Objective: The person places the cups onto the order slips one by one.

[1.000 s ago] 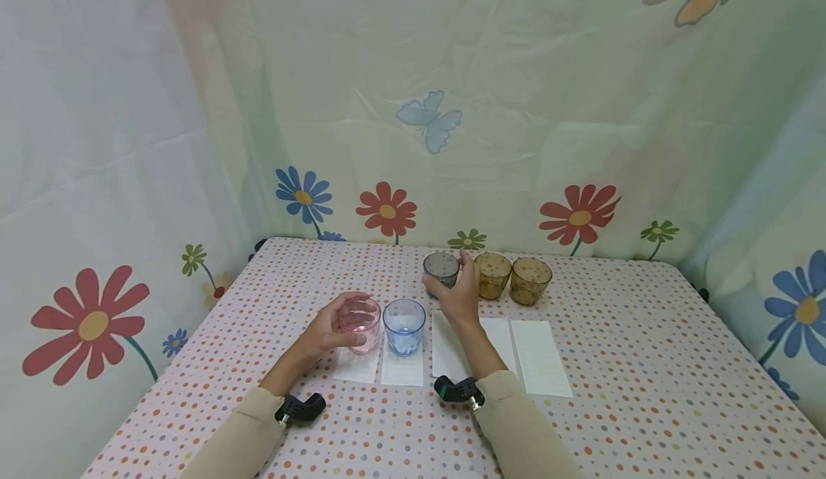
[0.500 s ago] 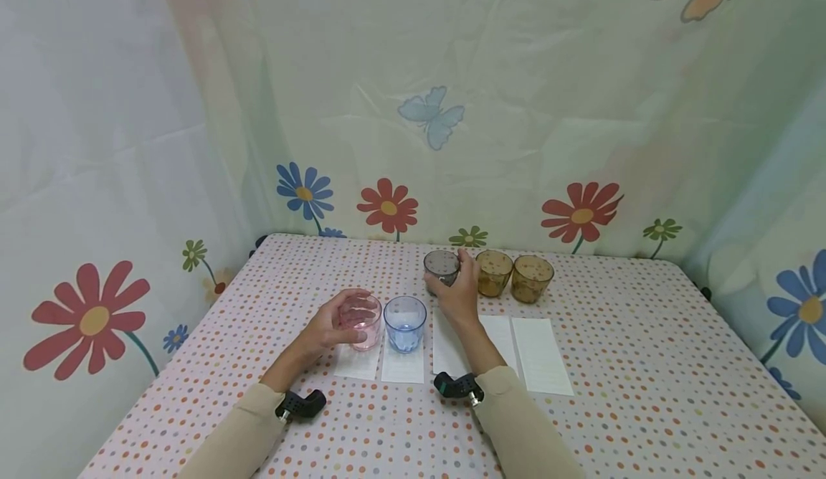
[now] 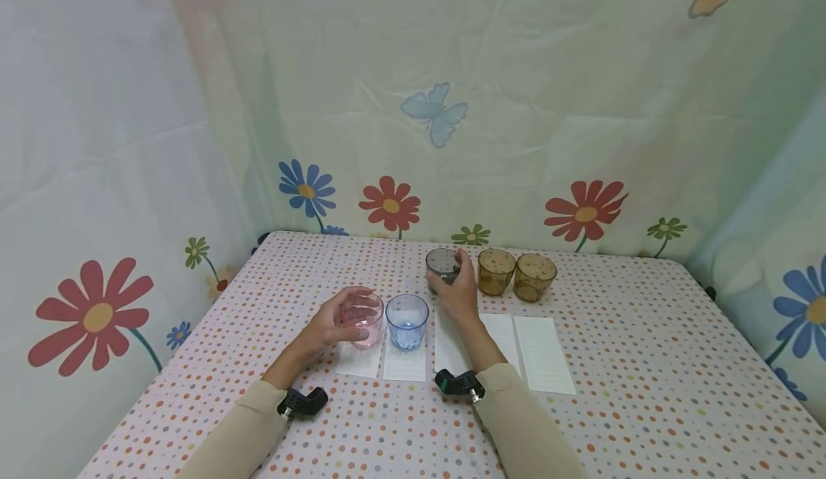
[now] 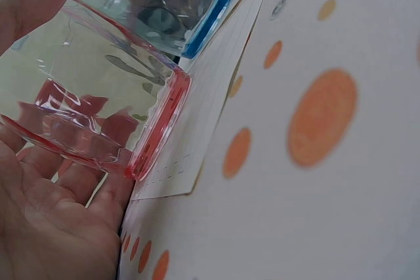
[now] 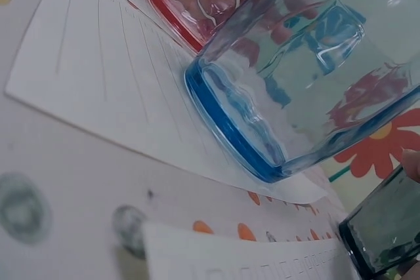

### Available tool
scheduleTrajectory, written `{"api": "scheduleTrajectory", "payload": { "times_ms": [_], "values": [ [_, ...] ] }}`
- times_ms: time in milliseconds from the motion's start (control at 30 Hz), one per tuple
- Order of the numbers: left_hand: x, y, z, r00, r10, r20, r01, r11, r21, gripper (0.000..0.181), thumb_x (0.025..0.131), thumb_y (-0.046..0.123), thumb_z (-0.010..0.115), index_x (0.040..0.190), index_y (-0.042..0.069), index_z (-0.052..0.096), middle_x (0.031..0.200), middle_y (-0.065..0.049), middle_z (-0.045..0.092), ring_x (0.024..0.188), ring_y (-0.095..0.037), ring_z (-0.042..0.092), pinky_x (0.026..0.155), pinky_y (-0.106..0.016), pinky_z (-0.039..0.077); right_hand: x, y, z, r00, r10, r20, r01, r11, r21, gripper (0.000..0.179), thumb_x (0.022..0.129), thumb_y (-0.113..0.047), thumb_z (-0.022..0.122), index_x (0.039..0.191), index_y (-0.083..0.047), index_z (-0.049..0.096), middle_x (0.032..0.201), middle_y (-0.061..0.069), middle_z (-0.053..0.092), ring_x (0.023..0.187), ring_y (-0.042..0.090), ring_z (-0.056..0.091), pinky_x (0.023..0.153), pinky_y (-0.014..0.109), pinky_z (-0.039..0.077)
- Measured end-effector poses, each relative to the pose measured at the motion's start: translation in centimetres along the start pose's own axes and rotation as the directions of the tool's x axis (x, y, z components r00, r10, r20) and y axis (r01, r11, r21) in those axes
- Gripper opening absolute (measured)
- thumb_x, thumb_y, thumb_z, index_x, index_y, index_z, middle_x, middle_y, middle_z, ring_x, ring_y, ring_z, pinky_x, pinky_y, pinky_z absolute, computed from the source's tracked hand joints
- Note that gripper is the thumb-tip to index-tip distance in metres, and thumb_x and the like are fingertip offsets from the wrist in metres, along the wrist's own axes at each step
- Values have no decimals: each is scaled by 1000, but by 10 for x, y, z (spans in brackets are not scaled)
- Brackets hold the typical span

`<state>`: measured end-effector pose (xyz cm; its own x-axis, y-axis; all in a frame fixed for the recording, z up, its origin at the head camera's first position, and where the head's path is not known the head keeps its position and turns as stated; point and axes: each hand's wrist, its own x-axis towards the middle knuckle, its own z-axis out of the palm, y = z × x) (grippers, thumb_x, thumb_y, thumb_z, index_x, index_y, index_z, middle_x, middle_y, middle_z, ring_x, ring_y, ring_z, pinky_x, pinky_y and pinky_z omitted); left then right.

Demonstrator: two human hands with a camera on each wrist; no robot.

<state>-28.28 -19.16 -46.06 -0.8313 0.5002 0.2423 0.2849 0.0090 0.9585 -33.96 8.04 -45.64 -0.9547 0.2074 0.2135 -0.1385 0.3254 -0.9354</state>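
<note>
In the head view, my left hand [image 3: 325, 327] curls round a pink-tinted glass [image 3: 373, 328], thumb on the near side and fingers behind it. The left wrist view shows its red-edged base [image 4: 161, 126] upright on a slip of white paper [image 4: 203, 109]. Close to its right stands a blue-tinted glass [image 3: 406, 325], untouched, on another white slip [image 3: 404, 366]. Farther back, my right hand [image 3: 459, 296] grips a dark grey glass [image 3: 442, 260] between thumb and fingers. The grey glass is partly hidden by that hand.
Two amber glasses [image 3: 495, 272] stand side by side at the back, right of my right hand. More white paper slips [image 3: 545, 356] lie in front of them. A flowered curtain [image 3: 503, 142] rises behind the dotted tablecloth [image 3: 645, 350].
Both hands keep their holds on the pink and grey glasses, with no visible movement of either. The head view has shifted slightly.
</note>
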Motion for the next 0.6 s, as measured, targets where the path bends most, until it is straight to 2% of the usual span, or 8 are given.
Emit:
{"api": "scheduleTrajectory", "payload": {
  "times_ms": [300,600],
  "values": [
    [1,1,1,1000,10,4,-10,1000,-2,74,85,6,75,148,-3,37,144,-27,52,135,-46,49,111,-45,47,2,1,-1,1000,5,1,-5,999,44,89,90,-27,76,160,-10,24,160,12,37,146,34,35,121,52,29],
    [0,0,1,1000,5,4,-5,1000,7,76,85,6,75,149,-5,36,144,-27,52,135,-46,49,110,-47,47,3,2,-1,999,-5,-34,8,996,84,87,87,-21,80,157,-8,30,157,16,41,144,35,38,121,51,30]
  ]
}}
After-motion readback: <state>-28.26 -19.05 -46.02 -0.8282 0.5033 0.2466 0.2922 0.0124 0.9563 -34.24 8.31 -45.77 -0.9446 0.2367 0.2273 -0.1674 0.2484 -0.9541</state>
